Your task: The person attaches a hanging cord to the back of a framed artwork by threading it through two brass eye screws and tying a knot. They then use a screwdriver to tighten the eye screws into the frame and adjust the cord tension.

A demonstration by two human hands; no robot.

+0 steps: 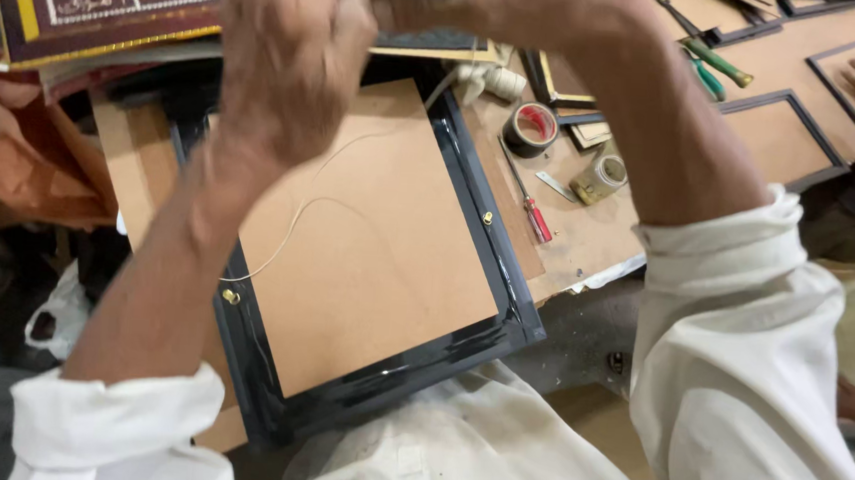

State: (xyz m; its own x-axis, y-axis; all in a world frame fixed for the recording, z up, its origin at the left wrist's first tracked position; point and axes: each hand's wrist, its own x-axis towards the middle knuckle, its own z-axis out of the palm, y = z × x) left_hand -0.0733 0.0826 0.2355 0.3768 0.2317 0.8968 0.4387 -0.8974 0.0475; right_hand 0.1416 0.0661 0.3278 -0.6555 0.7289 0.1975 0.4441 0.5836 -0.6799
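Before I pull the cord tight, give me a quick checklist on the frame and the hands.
1. Black picture frame face down, brown backing up: ok.
2. Cord reaches the left brass fitting: ok; knot cannot tell.
3. Right brass fitting in place: ok; cord attached there: cannot tell.
4. Left hand and right hand raised above the frame, grip on cord: cannot tell.
5. Red-handled screwdriver beside the frame, off the backing: ok.

Both hands, the left hand (295, 55) and right hand (484, 3), are lifting close to the camera, pulling a thin pale cord (293, 223). The cord is trailing from a glossy black picture frame with brown backing board (469, 223), lying beside a red-handled screwdriver (535, 218).
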